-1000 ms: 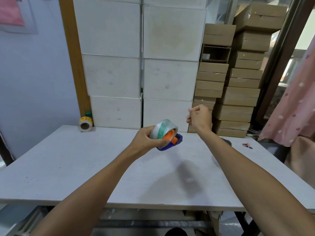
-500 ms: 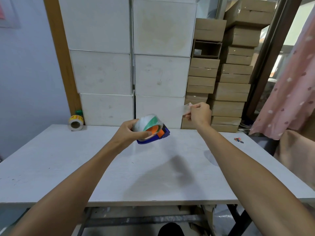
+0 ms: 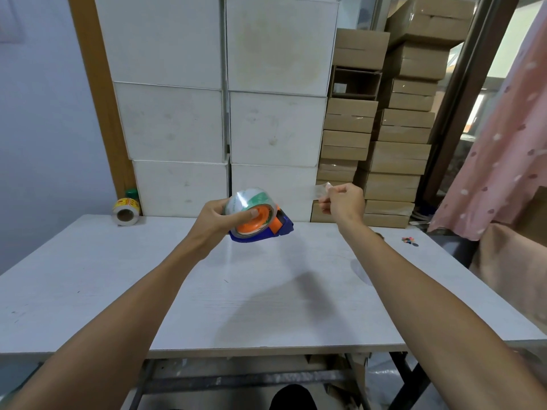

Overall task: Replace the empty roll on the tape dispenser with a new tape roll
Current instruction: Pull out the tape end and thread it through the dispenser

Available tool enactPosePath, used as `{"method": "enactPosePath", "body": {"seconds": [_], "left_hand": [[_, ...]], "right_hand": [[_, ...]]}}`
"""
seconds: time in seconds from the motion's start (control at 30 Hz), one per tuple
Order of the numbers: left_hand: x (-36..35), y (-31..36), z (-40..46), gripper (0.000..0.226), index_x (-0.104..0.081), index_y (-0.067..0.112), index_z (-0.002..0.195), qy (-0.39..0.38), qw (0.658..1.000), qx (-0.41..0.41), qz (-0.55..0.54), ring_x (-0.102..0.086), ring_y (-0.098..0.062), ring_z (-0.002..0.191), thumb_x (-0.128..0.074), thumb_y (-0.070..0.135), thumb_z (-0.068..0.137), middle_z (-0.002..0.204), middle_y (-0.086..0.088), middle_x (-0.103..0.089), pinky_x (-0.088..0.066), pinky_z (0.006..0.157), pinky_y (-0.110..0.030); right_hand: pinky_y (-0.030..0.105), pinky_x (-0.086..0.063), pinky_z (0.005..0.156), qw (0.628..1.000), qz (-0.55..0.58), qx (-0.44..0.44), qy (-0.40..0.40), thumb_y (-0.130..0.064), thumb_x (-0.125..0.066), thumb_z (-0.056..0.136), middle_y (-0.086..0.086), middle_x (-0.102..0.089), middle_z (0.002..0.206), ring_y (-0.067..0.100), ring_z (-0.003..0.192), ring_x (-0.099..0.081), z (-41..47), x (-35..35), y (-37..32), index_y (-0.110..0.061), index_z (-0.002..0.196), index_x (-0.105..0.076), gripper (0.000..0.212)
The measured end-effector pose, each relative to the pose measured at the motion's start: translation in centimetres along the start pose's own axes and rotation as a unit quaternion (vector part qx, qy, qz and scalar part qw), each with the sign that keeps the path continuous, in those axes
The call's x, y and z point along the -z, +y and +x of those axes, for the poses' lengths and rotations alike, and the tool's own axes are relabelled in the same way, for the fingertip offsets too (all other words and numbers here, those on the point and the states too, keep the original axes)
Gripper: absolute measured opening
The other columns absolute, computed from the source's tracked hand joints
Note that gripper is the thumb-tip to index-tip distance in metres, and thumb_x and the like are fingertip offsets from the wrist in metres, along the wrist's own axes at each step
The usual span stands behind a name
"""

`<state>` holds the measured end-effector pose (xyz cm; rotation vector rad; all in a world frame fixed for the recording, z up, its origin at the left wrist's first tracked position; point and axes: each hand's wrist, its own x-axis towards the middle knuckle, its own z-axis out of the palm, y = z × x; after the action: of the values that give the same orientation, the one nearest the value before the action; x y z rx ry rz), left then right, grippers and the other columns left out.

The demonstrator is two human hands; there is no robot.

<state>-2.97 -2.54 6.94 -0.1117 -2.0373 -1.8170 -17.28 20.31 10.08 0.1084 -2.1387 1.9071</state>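
Forearms reach out from the bottom of the view over a white table [image 3: 177, 306], both bare. Left hand [image 3: 217, 221] is wrapped around a clear tape roll [image 3: 251, 201] seated on the orange hub of a blue tape dispenser [image 3: 263, 232]; thumb lies across the front of the roll, fingers behind it, and the whole unit is held up off the table surface. Right hand [image 3: 344, 202] is raised just to the right of the dispenser, apart from it, thumb and fingers pinched closed on a loose tape end [image 3: 321, 190], thin and see-through. Farther back on the table, at its left rear corner, a small label roll [image 3: 125, 211] stands on edge. Behind the table, white boxes [image 3: 225, 113] are stacked, with brown cartons [image 3: 384, 137] stacked to their right.
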Motion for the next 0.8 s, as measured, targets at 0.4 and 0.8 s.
{"method": "enactPosePath", "body": {"seconds": [0.4, 0.8], "left_hand": [[0.3, 0.7, 0.8, 0.037, -0.071, 0.016, 0.114, 0.002, 0.999, -0.01, -0.03, -0.072, -0.025, 0.097, -0.077, 0.028, 0.079, 0.109, -0.01, -0.075, -0.061, 0.077, -0.033], [-0.2, 0.8, 1.1, 0.072, -0.071, 0.014, 0.113, -0.016, 1.0, 0.008, -0.02, -0.073, -0.023, 0.092, -0.088, 0.055, 0.056, 0.103, -0.006, -0.076, -0.06, 0.071, -0.029]], "right_hand": [[0.025, -0.053, 0.046, 0.999, 0.036, 0.005, -0.001, -0.024, -0.061, 0.098, 0.007, -0.072, 0.07, 0.01, 0.043, -0.061, -0.2, 1.3, -0.5, -0.01, 0.089, -0.057, 0.017], [0.029, -0.058, 0.053, 0.999, 0.042, -0.019, 0.002, -0.021, -0.063, 0.098, 0.005, -0.071, 0.067, 0.013, 0.046, -0.062, 0.1, 1.7, -0.3, -0.01, 0.086, -0.059, 0.017]]}}
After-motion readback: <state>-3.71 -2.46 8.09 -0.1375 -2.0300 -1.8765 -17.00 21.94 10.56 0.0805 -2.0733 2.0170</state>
